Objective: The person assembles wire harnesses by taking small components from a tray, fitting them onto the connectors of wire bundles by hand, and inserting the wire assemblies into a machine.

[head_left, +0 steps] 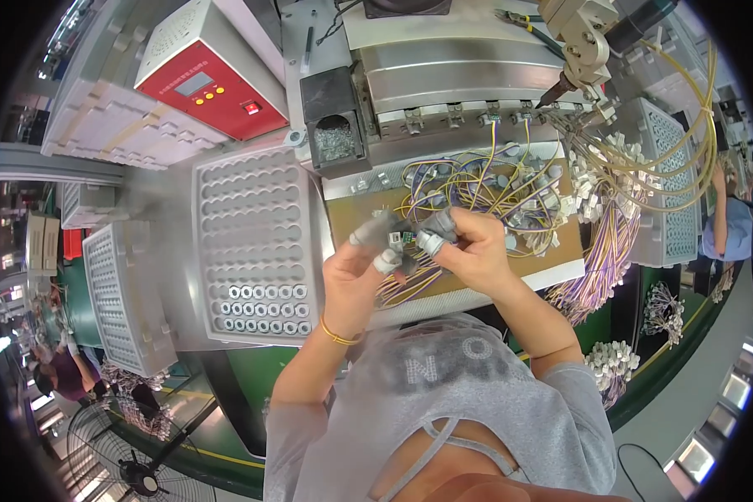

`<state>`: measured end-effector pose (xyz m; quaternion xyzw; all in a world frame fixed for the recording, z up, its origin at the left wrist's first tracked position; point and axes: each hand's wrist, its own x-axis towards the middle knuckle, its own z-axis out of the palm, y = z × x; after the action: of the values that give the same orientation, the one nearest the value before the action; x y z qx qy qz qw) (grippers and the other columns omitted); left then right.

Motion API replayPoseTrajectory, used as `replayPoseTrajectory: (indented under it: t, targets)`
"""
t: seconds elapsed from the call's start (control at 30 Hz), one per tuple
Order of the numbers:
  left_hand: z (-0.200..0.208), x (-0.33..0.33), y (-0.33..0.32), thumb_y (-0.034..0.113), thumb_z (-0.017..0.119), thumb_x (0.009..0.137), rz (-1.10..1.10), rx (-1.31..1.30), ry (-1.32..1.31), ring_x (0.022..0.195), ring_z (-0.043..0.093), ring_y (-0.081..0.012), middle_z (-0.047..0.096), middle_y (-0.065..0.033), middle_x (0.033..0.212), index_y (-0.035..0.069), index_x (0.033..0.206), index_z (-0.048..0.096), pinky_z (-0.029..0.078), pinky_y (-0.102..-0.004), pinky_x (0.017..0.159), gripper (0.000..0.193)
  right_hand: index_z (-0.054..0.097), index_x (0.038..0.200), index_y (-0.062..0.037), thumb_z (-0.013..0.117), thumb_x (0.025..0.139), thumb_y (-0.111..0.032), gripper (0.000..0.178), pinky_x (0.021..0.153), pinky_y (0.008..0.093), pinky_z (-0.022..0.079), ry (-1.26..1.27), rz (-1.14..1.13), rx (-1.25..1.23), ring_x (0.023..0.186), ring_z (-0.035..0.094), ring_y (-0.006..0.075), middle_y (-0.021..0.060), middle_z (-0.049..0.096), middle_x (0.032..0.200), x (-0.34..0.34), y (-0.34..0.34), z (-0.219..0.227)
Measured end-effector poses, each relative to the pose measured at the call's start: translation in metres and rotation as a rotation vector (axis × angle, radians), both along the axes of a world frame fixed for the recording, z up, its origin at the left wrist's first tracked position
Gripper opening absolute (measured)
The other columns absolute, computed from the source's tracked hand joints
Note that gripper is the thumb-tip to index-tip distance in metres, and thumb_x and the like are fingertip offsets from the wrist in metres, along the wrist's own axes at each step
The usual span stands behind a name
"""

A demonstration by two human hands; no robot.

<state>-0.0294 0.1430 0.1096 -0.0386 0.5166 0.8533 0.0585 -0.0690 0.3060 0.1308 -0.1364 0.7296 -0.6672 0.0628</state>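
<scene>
My left hand and my right hand meet over the near side of a brown work board. Grey and white coverings wrap the fingertips of both. Between them sits a small white-and-green part, pinched in my left fingers. The right thumb and fingers are pressed together close to its right side; what they grip is hidden. Beyond the hands lies a tangle of yellow and purple wires with small round grey parts. More wires pass below my fingers.
Left is a grey tray of round pockets, its near rows holding metal rings. Behind stand a black bin of small clear parts, a red-fronted control box and a metal fixture. Wire bundles hang at right beneath a soldering tool.
</scene>
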Motion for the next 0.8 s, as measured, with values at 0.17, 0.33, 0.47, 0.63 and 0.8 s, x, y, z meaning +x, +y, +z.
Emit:
replayPoseTrajectory:
  t: [0.17,0.33,0.47,0.63,0.8]
  targets:
    - [0.006,0.0,0.008,-0.001,0.055,0.079,0.021,-0.042,0.013,0.082,0.058,-0.017,0.056,-0.0149,0.104,-0.006,0.113,0.047,0.052,-0.024,0.056,0.036,0.058,0.071,0.0022,0.062,0.071,-0.001,0.005,0.043,0.0178,0.036,0.019,0.001,-0.042,0.053,0.047,0.0017,-0.0006,0.054,0.061,0.001,0.002,-0.004]
    - [0.004,0.002,0.006,-0.007,0.057,0.075,-0.018,-0.028,0.079,0.089,0.055,-0.017,0.052,-0.014,0.112,-0.006,0.113,0.047,0.052,-0.0232,0.061,0.039,0.058,0.07,0.0027,0.064,0.069,-0.004,0.009,0.042,0.0182,0.036,0.116,0.035,-0.022,0.05,0.048,0.003,0.0021,0.056,0.06,-0.001,0.005,-0.004]
    - [0.008,0.008,0.009,-0.007,0.058,0.075,-0.009,-0.114,0.157,0.092,0.055,-0.0186,0.052,-0.0156,0.112,-0.005,0.111,0.051,0.052,-0.0249,0.066,0.037,0.059,0.069,0.002,0.065,0.066,-0.005,0.01,0.041,0.019,0.034,0.178,0.073,0.079,0.048,0.046,0.0041,0.0024,0.055,0.058,-0.002,0.009,0.003]
    - [0.013,0.003,0.008,-0.008,0.06,0.072,-0.017,-0.335,0.275,0.093,0.056,-0.0199,0.055,-0.016,0.109,-0.003,0.108,0.054,0.048,-0.0269,0.075,0.037,0.049,0.061,0.0004,0.061,0.058,-0.006,0.013,0.044,0.0304,0.039,0.323,0.138,0.134,0.046,0.047,0.021,0.0084,0.048,0.054,-0.009,0.014,0.014]
    - [0.017,0.0,0.016,-0.006,0.062,0.068,0.095,-0.658,0.475,0.089,0.058,-0.0183,0.057,-0.0146,0.105,-0.002,0.105,0.057,0.047,-0.0262,0.077,0.037,0.044,0.056,-0.0012,0.062,0.058,-0.007,0.019,0.04,0.0305,0.033,0.412,0.09,0.212,0.041,0.041,0.0208,0.007,0.041,0.049,-0.007,0.015,0.013]
